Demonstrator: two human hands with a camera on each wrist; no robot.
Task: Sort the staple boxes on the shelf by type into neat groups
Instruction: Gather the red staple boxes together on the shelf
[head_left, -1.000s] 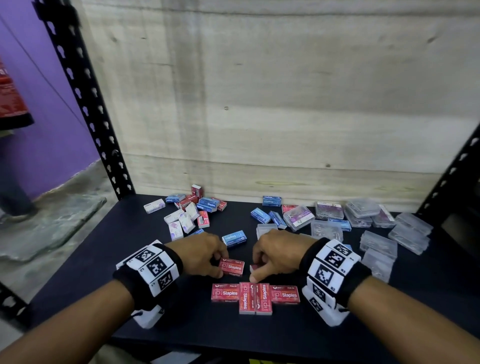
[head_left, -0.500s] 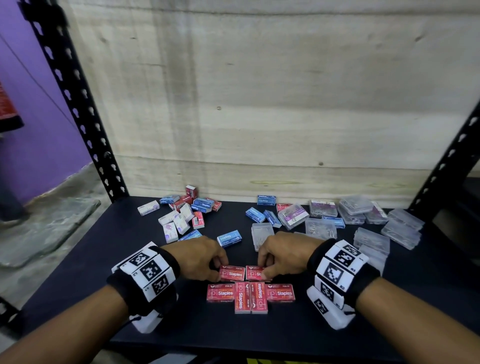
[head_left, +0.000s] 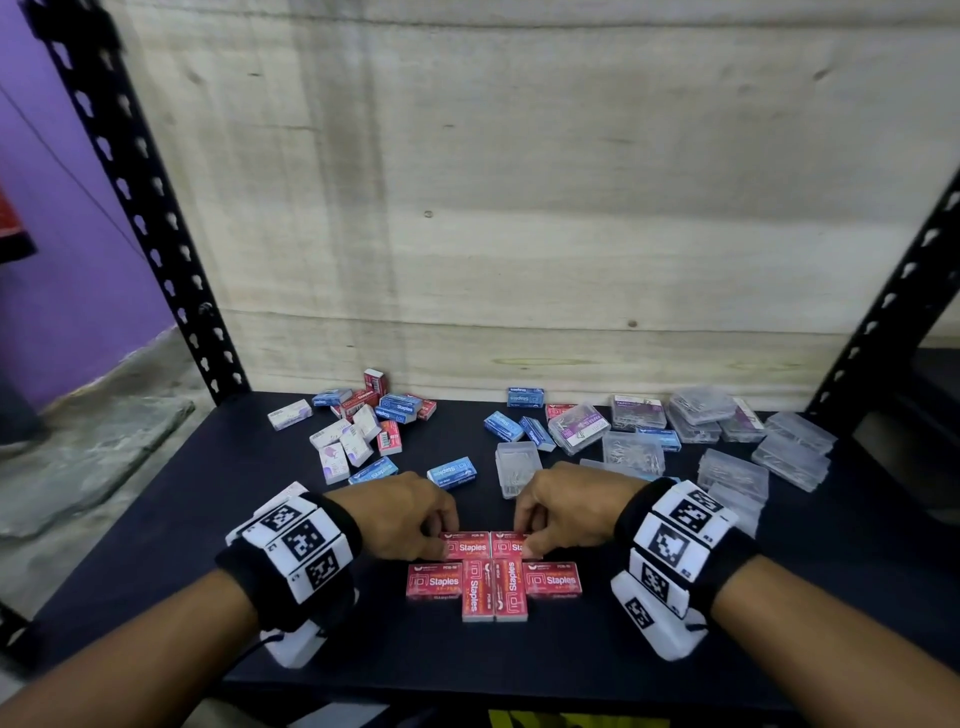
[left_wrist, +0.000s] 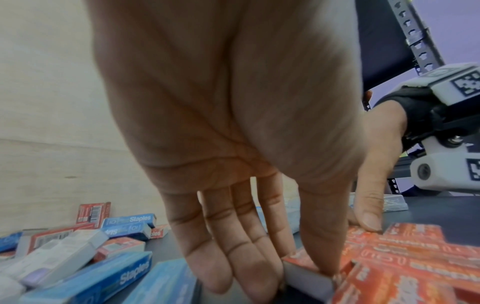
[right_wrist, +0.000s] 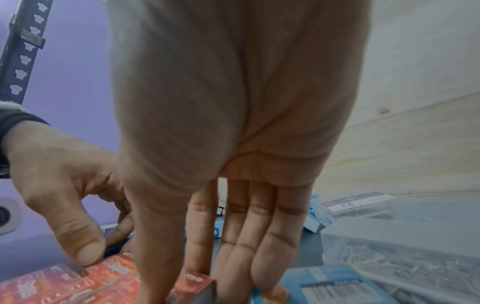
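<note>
Four red staple boxes (head_left: 477, 590) lie in a row near the front of the dark shelf (head_left: 156, 545), the middle two set lengthways. Just behind them two more red boxes lie side by side, end to end. My left hand (head_left: 441, 535) pinches the left one (head_left: 467, 546) between thumb and fingers; the left wrist view shows its grey end (left_wrist: 306, 281) under my thumb. With thumb and fingers my right hand (head_left: 524, 538) pinches the right one (head_left: 506, 545), whose corner (right_wrist: 192, 286) shows in the right wrist view. Both hands sit low on the shelf.
Loose blue, white and red boxes (head_left: 363, 426) are heaped at the back left, with blue boxes (head_left: 452, 473) just beyond my hands. Several clear plastic cases (head_left: 732, 467) crowd the right. A plywood wall (head_left: 519, 234) closes the back; black uprights (head_left: 156, 208) stand at both sides.
Both hands brought their red boxes down and together; the two boxes now lie flat, end to end, right behind the front row.
</note>
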